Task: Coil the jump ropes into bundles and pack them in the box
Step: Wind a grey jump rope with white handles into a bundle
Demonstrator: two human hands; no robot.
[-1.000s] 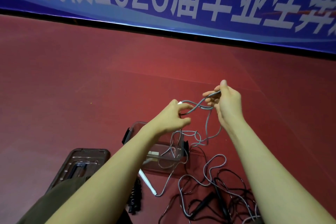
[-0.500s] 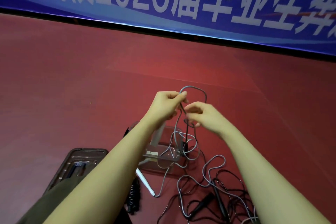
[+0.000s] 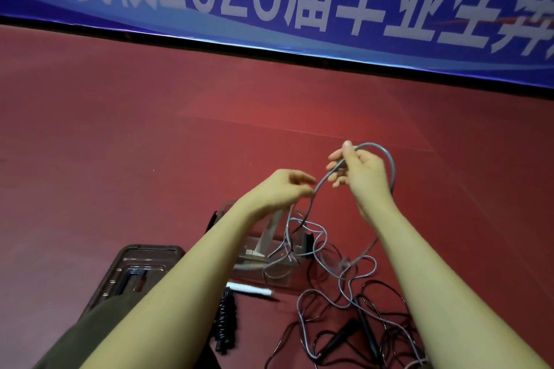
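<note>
Change: the hands are moving apart again; the right hand (image 3: 364, 172) is drawing a fresh loop up.
Right hand: pinching the grey rope (image 3: 389, 165).
Left hand (image 3: 281, 190): gripping the gathered loops.
Rope: trailing over the box (image 3: 263, 252) onto the floor (image 3: 150, 159).
Tip: I'd be keeping loops even and feeding slack slowly.

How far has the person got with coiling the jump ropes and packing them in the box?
Done: one black bundle looks coiled but lies on the floor, not in the box. In hand: the right hand pinches a loop of the grey rope and the left hand grips it lower down. Left: most of the grey rope and the black ropes lie tangled on the floor.
</note>
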